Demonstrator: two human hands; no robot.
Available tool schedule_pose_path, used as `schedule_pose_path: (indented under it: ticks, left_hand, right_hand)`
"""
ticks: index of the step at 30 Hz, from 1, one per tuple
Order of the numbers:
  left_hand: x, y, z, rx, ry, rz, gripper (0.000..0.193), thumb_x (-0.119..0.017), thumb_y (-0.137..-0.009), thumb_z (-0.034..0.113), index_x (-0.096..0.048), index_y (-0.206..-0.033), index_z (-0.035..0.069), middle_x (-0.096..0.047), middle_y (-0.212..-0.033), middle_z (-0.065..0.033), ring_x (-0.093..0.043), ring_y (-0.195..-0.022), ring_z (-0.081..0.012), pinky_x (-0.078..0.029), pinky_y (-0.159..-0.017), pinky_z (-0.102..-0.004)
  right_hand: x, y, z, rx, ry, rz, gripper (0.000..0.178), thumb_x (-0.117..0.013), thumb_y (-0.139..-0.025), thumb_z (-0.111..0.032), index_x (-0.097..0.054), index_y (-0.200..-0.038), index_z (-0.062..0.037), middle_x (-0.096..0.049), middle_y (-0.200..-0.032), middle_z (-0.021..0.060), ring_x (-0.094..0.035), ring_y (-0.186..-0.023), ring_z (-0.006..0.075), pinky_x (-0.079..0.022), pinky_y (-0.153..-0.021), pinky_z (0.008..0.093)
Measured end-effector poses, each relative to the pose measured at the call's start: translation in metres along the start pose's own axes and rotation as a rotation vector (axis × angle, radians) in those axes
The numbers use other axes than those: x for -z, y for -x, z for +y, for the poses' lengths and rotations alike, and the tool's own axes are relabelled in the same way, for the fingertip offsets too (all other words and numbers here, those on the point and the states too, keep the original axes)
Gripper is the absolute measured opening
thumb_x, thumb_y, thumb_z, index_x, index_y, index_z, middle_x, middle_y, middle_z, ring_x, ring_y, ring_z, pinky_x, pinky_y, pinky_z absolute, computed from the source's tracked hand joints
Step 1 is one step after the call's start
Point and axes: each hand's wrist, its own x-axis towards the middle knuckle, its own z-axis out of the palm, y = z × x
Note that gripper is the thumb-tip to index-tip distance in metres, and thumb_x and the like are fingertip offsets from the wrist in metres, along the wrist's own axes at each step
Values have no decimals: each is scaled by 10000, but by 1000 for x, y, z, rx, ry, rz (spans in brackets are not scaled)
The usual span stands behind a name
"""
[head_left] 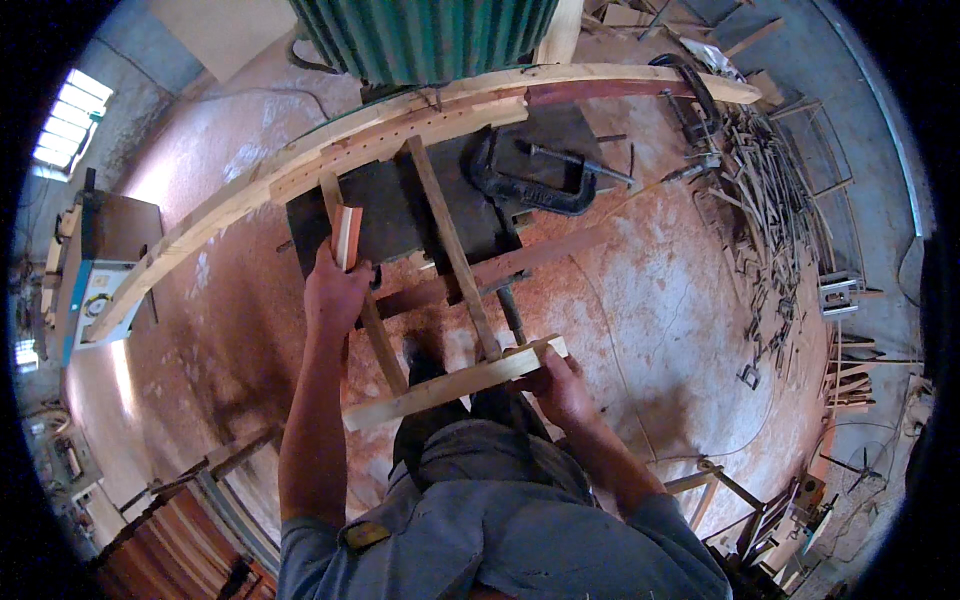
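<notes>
My left hand (338, 290) is closed round a short wooden block (347, 238) with reddish and pale stripes, raised above a slat. At the near end, my right hand (560, 390) grips the right end of a pale wooden rail (450, 386). Two narrow wooden slats (450, 245) run from this rail away to a long pale beam (400, 138) with a row of small holes; how they are joined at the rail I cannot make out. A black G-clamp (535, 178) lies on the dark worktop (385, 215) under the slats.
A green ribbed metal body (425, 35) stands behind the beam. At the left is a machine cabinet (115, 260). Scrap wood strips (765, 200) are heaped at the right. Reddish boards (180, 550) lie at the lower left, and a reddish bar (540, 250) crosses below the slats.
</notes>
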Motion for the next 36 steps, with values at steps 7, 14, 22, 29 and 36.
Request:
schedule_pose_path:
  ticks: [7,14,22,29,36]
  left_hand:
    - [2,-1,2,7,-31,13,626,-635,-731,280,-454,-1286,52,-622,-1063,-245,-599,-995,-405,-471,-849,-449]
    - [0,0,1,35,-12,19,639,-640,-739,284,-437,-1311,85,-624,-1083,-226,-596,-1017,-393,-468,-875,-444]
    - [-4,-2,-1,36,-43,38,632,-658,-746,291,-442,-1304,86,-626,-1082,-217,-598,-1010,-389,-472,-872,-438]
    - [-5,-3,-4,15,-25,43,626,-663,-743,289,-452,-1293,74,-628,-1068,-226,-599,-1001,-395,-475,-866,-443]
    - [-9,-6,-10,8,7,57,614,-650,-742,286,-460,-1284,67,-630,-1060,-228,-606,-994,-391,-475,-863,-437]
  right_hand:
    - [19,-11,17,4,-29,20,388,-427,-963,-309,-512,-1142,24,-605,-1117,208,-629,-945,327,-548,-765,466]
    - [19,-9,16,40,-1,-14,431,-465,-948,-347,-523,-1121,43,-623,-1055,212,-644,-899,318,-553,-745,462]
    - [15,-7,8,35,47,-60,431,-462,-949,-340,-522,-1112,55,-625,-1047,211,-645,-895,317,-559,-730,446]
    - [18,-9,11,34,20,-9,400,-458,-955,-312,-511,-1128,45,-629,-1042,206,-646,-893,315,-560,-728,442]
    - [25,-11,17,47,24,12,390,-459,-953,-307,-511,-1119,42,-629,-1034,195,-647,-878,307,-559,-722,443]
